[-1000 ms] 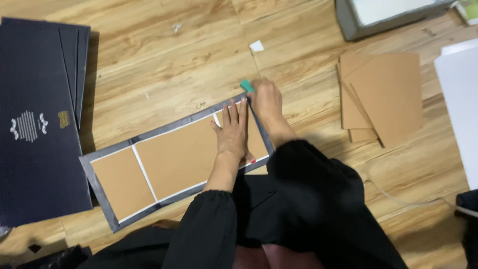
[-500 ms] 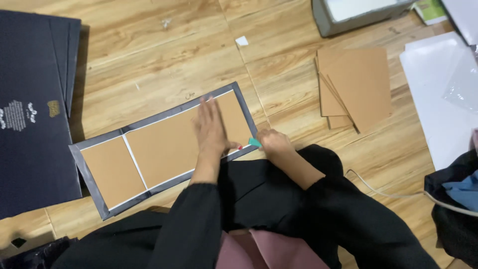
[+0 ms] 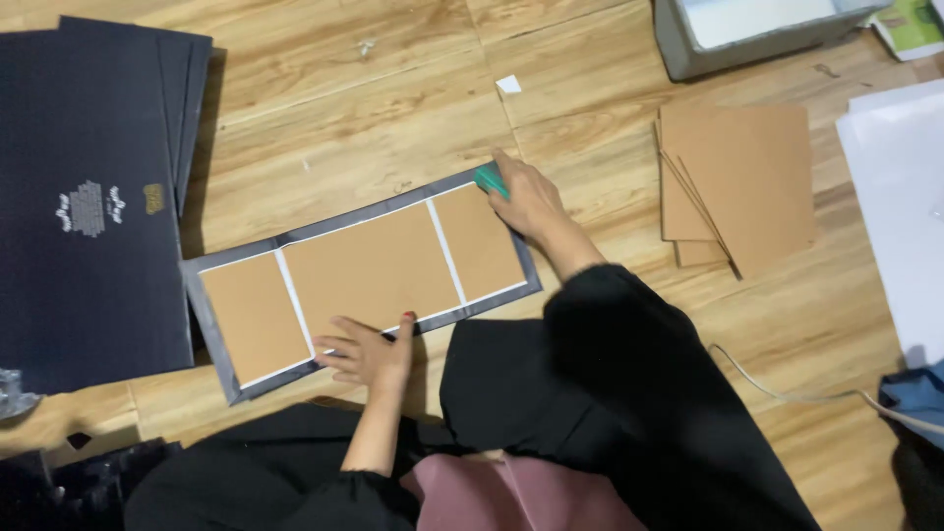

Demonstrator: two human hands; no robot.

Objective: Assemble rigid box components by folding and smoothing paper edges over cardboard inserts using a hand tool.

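A flat book-cover blank [image 3: 364, 270] lies on the wooden floor: three brown cardboard panels on a white sheet with a grey folded border. My left hand [image 3: 369, 354] rests flat on the near edge of the blank, fingers spread. My right hand [image 3: 526, 197] is at the blank's far right corner, holding a small green scraper [image 3: 490, 180] pressed against the grey border there. Both arms are in black sleeves.
Dark printed sheets [image 3: 84, 187] are stacked at the left. A pile of brown cardboard pieces [image 3: 742, 182] lies at the right, beside white paper [image 3: 900, 206]. A grey box [image 3: 747, 34] stands at the top right. A white cord [image 3: 787, 393] runs along the floor.
My right hand has moved with the scraper from the near right corner up to the far right corner. My left hand has slid from the middle panel down to the near edge.
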